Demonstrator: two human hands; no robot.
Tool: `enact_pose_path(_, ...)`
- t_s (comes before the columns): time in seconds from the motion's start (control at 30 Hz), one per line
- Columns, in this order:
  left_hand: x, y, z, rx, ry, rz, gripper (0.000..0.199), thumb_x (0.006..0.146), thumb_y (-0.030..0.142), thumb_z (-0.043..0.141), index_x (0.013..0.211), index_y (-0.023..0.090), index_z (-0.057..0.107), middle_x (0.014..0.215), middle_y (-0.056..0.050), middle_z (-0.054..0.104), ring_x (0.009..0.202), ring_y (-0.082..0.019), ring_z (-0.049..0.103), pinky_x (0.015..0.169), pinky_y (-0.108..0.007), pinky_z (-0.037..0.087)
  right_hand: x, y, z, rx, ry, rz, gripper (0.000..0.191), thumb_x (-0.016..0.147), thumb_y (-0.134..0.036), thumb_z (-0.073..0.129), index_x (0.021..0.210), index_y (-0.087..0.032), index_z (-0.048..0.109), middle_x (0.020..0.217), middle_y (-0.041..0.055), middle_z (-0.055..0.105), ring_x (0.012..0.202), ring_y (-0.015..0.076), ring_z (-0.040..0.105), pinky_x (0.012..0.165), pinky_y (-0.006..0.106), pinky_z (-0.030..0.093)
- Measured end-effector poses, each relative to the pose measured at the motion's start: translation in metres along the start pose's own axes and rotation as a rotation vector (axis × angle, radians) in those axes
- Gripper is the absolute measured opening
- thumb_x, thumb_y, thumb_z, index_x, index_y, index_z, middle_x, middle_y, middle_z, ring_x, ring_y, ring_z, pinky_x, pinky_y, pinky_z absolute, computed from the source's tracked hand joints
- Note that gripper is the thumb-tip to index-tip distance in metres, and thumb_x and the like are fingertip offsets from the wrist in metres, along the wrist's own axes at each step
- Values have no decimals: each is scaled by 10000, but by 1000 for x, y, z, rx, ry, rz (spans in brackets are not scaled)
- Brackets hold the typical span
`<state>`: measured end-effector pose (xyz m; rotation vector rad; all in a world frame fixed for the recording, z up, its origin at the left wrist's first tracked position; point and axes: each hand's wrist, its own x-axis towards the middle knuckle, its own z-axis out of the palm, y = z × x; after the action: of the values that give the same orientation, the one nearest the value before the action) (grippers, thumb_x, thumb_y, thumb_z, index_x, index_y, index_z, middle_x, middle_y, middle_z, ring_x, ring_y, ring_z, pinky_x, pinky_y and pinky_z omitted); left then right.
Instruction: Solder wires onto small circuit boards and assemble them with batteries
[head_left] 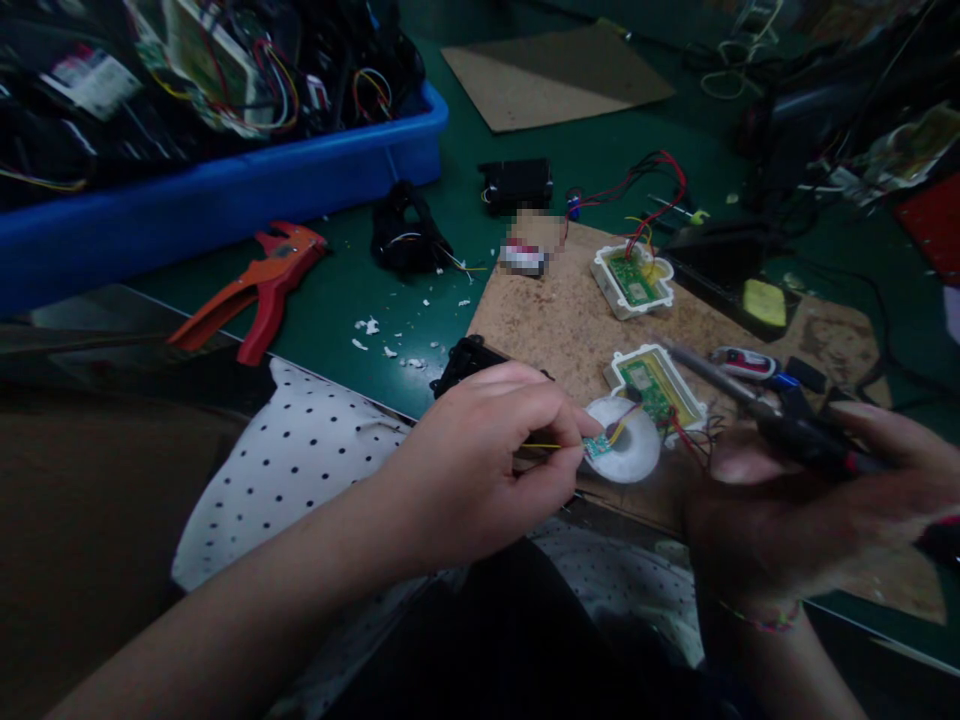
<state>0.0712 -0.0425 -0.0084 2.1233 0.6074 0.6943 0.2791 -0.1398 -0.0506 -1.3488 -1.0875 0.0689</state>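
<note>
My left hand (499,455) is closed in a pinch at a small green circuit board (598,446), with a yellow wire running by it. The board sits over a round white spool (634,462). In my right hand (832,510) is a soldering iron (806,435), its metal shaft angled up and left. The shaft passes close to a white housing (686,390) that holds a green circuit board and red and black wires. Farther back stands a second white housing (667,297) with a board and wires. A black plastic part (466,362) is partly hidden behind my left hand.
A brown board (547,310) lies on the green table. Left are red-handled cutters (262,285), white scraps (367,327) and a blue bin (300,170) of black parts and wires. A yellow sponge (765,303) and a red-and-white glue tube-like item (745,362) lie right.
</note>
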Motion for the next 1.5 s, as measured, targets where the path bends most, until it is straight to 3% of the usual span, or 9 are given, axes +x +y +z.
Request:
enact_pose_path(0.07, -1, 0, 0, 3, -4, 1, 106, 837, 64, 659, 819, 169, 666, 980, 12, 769, 966, -146, 659, 900, -313, 524, 0, -9, 6, -33, -44, -61, 265, 978, -348, 559, 1231, -307, 627, 764, -23, 621, 650, 146, 643, 746, 379, 538)
enact_pose_path(0.23, -2, -1, 1, 17, 2, 9, 94, 838, 80, 665, 820, 172, 661, 986, 9, 764, 975, -152, 661, 901, -317, 523, 3, -18, 19, 51, -328, -122, 739, 699, -64, 799, 1361, -280, 551, 1078, 11, 680, 892, 159, 720, 774, 304, 602)
enact_pose_path(0.47, -3, 0, -2, -49, 3, -12, 46, 878, 170, 693, 912, 188, 669, 1043, -10, 758, 1021, -163, 668, 943, -332, 524, 2, -12, 19, 50, -364, -9, 803, 652, -114, 821, 1369, -311, 520, 1090, 22, 652, 931, 208, 681, 835, 406, 588)
enact_pose_path(0.6, -6, 1, -17, -108, 159, -123, 155, 945, 295, 654, 1072, 206, 663, 1123, -55, 741, 1015, -191, 690, 879, -345, 559, 2, -13, 19, 37, -372, -46, 811, 632, -98, 818, 1359, -305, 524, 1061, 20, 654, 911, 197, 681, 816, 379, 584)
enact_pose_path(0.7, -3, 1, -28, 27, 220, -124, 133, 949, 261, 633, 1062, 207, 676, 1101, -59, 739, 1023, -202, 685, 916, -365, 543, 3, -13, 19, 54, -366, -43, 796, 643, -97, 812, 1357, -301, 526, 1064, 25, 665, 906, 189, 684, 813, 360, 590)
enact_pose_path(0.93, 23, 5, -29, 438, -160, 51, 180, 934, 266, 619, 1073, 199, 710, 1328, -85, 641, 1293, -283, 535, 1098, -477, 415, 2, -9, 17, 43, -373, -64, 813, 631, -105, 814, 1364, -295, 518, 1071, 29, 663, 898, 192, 685, 806, 361, 593)
enact_pose_path(1.1, 38, 5, -21, 513, -292, 91, 174, 959, 239, 543, 943, 163, 698, 1046, -92, 699, 1092, -283, 615, 978, -468, 451, 2, -10, 18, 32, -352, -78, 805, 626, -100, 812, 1353, -305, 535, 1087, 23, 646, 912, 197, 688, 838, 380, 587)
enact_pose_path(1.3, 31, -4, -21, 294, -8, -72, 94, 960, 226, 575, 963, 171, 651, 899, -23, 706, 844, -176, 648, 775, -317, 478, 2, -11, 18, 60, -364, -44, 832, 613, -85, 818, 1362, -302, 527, 1058, 21, 659, 879, 189, 682, 808, 372, 598)
enact_pose_path(1.5, 20, -2, -14, 257, 168, -3, 52, 957, 227, 610, 929, 196, 642, 860, 0, 707, 810, -153, 648, 860, -326, 481, 1, -12, 18, 71, -353, -29, 794, 652, -80, 809, 1359, -310, 530, 1089, 21, 644, 901, 179, 678, 817, 366, 601)
